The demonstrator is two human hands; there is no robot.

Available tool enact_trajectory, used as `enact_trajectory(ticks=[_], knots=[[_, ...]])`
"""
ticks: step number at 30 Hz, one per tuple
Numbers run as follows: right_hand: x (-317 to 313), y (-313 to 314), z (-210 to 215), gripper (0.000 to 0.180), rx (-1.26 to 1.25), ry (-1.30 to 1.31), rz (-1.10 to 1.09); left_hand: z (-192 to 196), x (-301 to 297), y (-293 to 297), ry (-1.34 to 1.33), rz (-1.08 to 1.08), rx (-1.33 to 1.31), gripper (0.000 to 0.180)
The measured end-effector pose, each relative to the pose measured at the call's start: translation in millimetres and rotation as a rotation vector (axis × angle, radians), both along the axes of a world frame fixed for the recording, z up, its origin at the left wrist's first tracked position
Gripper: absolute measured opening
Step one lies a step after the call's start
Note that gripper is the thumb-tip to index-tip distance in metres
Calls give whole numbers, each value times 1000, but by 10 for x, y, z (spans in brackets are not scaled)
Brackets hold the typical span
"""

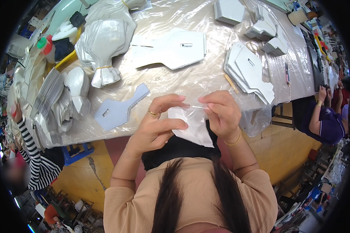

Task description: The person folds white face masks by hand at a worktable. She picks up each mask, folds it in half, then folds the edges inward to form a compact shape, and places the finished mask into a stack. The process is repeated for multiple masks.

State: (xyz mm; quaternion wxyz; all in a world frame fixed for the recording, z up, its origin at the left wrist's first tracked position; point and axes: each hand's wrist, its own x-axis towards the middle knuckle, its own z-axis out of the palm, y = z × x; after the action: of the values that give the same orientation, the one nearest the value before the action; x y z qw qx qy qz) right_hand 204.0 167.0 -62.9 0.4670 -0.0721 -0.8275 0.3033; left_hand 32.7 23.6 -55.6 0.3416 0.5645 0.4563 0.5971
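My left hand [157,124] and my right hand [221,112] together hold a small clear plastic bag [192,126] with a white flat piece inside, just off the near table edge. The left thumb presses on the bag's side, with a ring on one finger. The right fingers pinch its top edge. Under the bag lies something black [179,149] in my lap. A pale blue flat cut-out piece [118,108] lies on the table just left of my left hand.
The table [175,83] is covered in clear plastic sheet. White shaped pieces lie in stacks: a bundle [105,42] at back left, one large piece [173,48] in the middle, a fanned stack [249,72] at right. People sit at the left [35,159] and right [324,118].
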Motion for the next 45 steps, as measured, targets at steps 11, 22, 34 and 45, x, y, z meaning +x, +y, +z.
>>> enact_trajectory(ticks=[11, 22, 34, 45], knots=[[-18, -121, -45, 18, -515, 40, -36, 39, 149, 42, -535, 58, -372, 73], [152, 119, 92, 16, -724, 127, -173, 209, 115, 84, -368, 100, -540, 70], [1424, 693, 164, 11, -759, 543, -437, 200, 67, -104, -179, 220, -427, 59], [2506, 73, -1777, 16, -646, -915, -780, 170, 134, -11, -382, 182, -405, 34]])
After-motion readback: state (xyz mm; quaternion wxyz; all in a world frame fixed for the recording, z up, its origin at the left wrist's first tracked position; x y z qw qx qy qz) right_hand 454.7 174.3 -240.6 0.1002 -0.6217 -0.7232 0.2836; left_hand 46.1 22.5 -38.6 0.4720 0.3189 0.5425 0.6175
